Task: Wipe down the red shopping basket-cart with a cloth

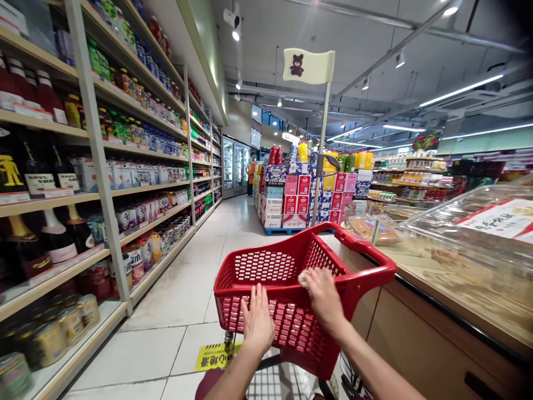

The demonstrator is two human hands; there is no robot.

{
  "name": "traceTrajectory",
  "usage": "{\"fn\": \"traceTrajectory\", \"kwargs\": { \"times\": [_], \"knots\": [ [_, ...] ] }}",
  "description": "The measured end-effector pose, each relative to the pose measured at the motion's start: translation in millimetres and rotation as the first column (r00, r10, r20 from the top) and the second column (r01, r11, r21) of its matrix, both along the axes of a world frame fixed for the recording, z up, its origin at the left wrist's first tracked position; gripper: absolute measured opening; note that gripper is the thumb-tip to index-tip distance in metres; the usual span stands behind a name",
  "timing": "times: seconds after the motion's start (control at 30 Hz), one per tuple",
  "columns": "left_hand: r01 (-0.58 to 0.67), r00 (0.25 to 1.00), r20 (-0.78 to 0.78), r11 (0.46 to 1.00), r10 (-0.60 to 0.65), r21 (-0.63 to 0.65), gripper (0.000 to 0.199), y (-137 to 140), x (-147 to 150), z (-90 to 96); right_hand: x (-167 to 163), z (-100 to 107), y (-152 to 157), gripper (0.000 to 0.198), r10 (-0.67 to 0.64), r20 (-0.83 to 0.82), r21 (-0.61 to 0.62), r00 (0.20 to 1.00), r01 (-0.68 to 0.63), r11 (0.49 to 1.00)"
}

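Observation:
A red plastic shopping cart (pixel 287 322) with a perforated basket stands side-on in front of me, its red handle (pixel 387 266) at the right. My left hand (pixel 258 316) lies against the near side of the basket, fingers stretched out and pointing up at the rim, holding nothing. My right hand (pixel 327 297) is over the near rim toward the handle end. Its fingers are closed on a small whitish wad (pixel 307 276), cloth or tissue; I cannot tell which. The visible inside of the basket shows no goods, though its floor is partly hidden.
Shelves of bottles and cans (pixel 145 183) line the left. A counter (pixel 449 300) with clear plastic covers (pixel 478 222) stands close at the right. Stacked drink cartons (pixel 291 200) and a bear flag on a pole (pixel 308 66) are ahead. A person (pixel 250 173) stands far down the aisle.

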State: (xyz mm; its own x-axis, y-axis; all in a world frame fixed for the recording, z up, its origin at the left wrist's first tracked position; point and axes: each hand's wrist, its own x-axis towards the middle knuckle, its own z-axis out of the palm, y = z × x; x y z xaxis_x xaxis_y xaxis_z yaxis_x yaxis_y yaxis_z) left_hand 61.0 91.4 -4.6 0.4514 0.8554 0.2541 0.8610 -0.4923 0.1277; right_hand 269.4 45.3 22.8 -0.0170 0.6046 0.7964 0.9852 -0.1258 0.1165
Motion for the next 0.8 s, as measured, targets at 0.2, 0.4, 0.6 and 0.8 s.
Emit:
{"fn": "traceTrajectory", "kwargs": {
  "times": [0.2,0.4,0.6,0.8],
  "knots": [
    [0.091,0.966,0.236,0.993,-0.105,0.069,0.060,-2,15,35.5,-61,-5,19,0.052,0.099,-0.034,-0.270,0.994,-0.105,0.957],
    [0.374,0.861,0.376,0.928,-0.343,-0.008,0.046,-5,75,43.4,-6,12,-26,0.058,-0.003,0.061,-0.259,0.998,0.019,0.966],
    [0.278,0.840,0.426,0.940,-0.337,0.197,0.037,-1,87,26.5,23,29,-40,0.046,-0.071,0.082,-0.052,0.994,0.075,0.996],
    [0.137,0.903,0.362,0.954,-0.232,0.268,0.036,32,3,20.6,28,14,-45,0.039,-0.001,-0.001,-0.029,1.000,0.001,1.000]
  ]
}}
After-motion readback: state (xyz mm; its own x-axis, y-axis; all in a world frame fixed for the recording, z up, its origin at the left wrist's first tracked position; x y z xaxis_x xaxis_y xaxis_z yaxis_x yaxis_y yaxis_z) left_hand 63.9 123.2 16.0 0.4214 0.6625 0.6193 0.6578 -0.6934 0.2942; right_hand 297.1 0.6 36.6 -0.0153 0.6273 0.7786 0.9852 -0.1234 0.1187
